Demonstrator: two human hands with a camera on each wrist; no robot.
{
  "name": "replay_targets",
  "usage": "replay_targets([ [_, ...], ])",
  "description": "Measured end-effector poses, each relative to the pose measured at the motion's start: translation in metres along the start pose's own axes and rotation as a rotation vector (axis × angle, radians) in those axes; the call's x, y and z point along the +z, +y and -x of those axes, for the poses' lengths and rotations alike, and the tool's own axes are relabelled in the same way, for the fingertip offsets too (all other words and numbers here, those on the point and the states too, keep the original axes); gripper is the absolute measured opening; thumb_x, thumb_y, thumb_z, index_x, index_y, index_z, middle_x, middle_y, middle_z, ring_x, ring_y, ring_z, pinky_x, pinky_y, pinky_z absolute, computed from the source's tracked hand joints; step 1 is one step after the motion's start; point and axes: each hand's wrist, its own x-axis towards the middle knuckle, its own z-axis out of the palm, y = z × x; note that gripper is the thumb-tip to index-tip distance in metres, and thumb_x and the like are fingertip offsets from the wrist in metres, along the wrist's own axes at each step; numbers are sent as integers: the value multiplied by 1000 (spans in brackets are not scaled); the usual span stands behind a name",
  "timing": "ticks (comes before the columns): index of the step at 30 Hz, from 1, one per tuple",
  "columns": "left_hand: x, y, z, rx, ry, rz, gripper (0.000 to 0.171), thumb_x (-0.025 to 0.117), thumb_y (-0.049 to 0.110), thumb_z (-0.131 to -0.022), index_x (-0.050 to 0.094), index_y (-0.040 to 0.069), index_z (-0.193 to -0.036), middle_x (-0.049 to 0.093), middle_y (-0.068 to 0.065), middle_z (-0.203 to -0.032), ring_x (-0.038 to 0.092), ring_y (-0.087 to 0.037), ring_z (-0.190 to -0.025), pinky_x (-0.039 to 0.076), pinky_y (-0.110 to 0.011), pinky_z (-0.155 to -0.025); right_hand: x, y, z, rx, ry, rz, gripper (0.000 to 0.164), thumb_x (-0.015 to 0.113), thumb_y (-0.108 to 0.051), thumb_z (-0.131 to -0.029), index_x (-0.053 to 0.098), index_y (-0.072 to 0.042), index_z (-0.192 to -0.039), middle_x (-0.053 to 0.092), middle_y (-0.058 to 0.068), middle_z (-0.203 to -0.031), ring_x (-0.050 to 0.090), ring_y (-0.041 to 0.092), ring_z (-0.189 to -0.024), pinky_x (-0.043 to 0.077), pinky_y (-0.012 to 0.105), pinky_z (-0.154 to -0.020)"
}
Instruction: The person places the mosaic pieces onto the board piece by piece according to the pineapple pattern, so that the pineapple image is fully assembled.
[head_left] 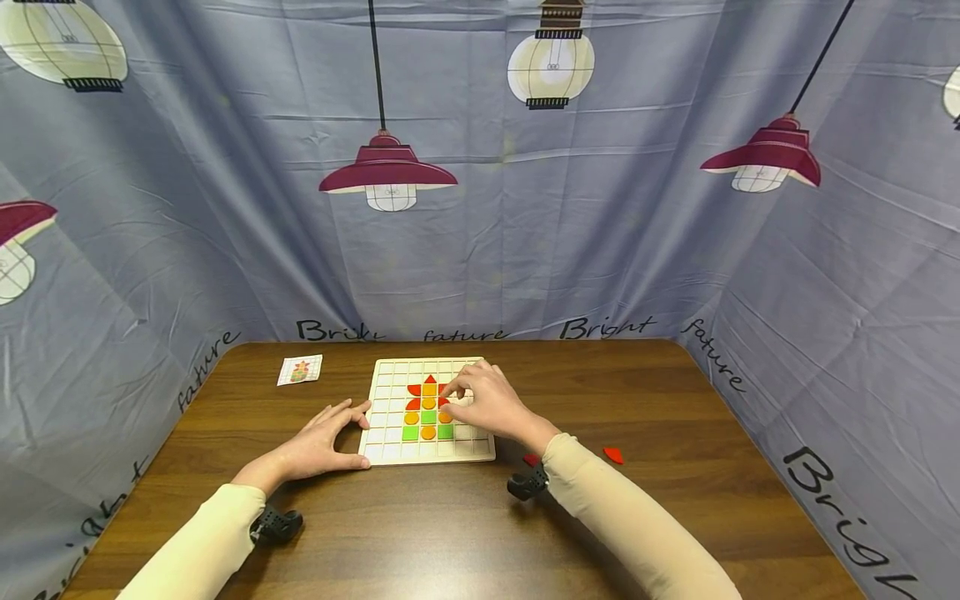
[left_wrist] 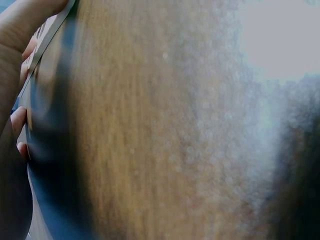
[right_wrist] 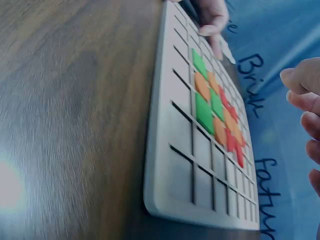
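Observation:
A pale gridded board (head_left: 387, 454) lies flat on the table, also filling the middle of the right wrist view. On it are green squares (head_left: 410, 432), orange discs (head_left: 412, 418) and red pieces (head_left: 414, 389), grouped in a plant-like shape. At the board's left side my left hand (head_left: 326, 439) rests with thumb and index finger spread, their tips at its edge. My right hand (head_left: 491, 402) hovers over the board's right half, thumb and index tips apart beside the red pieces. Nothing shows between those fingers in the right wrist view.
A small picture card (head_left: 300, 370) with a similar coloured design lies at the back left. Right of the board lie two loose red pieces, one red piece (head_left: 613, 455) farther out, another red piece (head_left: 531, 459) by the right wrist. A printed curtain (head_left: 465, 267) encloses the wooden table (head_left: 420, 533).

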Motion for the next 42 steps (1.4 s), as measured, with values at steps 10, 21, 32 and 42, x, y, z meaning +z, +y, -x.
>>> replay_targets([
  [10,1,-2,-1,7,1,-7,50,83,51,-81,58,22,-112,40,-14,-160,24,-51,-148,10,-70,-117,-33,29,32,-3,36,16,23,79,-33,-89,79,-19,-107,63,-3,-88,49,17,-90,37,36,-81],
  [21,2,-4,-2,-12,-11,-5,52,82,54,-81,57,23,-114,37,-13,-162,22,-49,-150,9,-70,-117,-51,63,75,58,28,30,28,81,-34,-87,79,-17,-110,57,-14,-88,48,12,-91,38,37,-83],
  [32,3,-3,-1,-21,-15,-1,52,82,55,-81,56,25,-114,36,-12,-163,21,-48,-150,8,-70,-118,-60,85,104,65,14,72,30,81,-34,-87,78,-19,-112,63,-12,-92,51,11,-94,41,39,-84],
  [42,2,-2,0,-18,-13,-1,52,82,54,-81,57,23,-114,36,-13,-163,22,-49,-150,8,-70,-118,-56,96,130,10,-87,18,17,85,-32,-84,79,-32,-100,62,-21,-95,50,7,-96,42,38,-85],
])
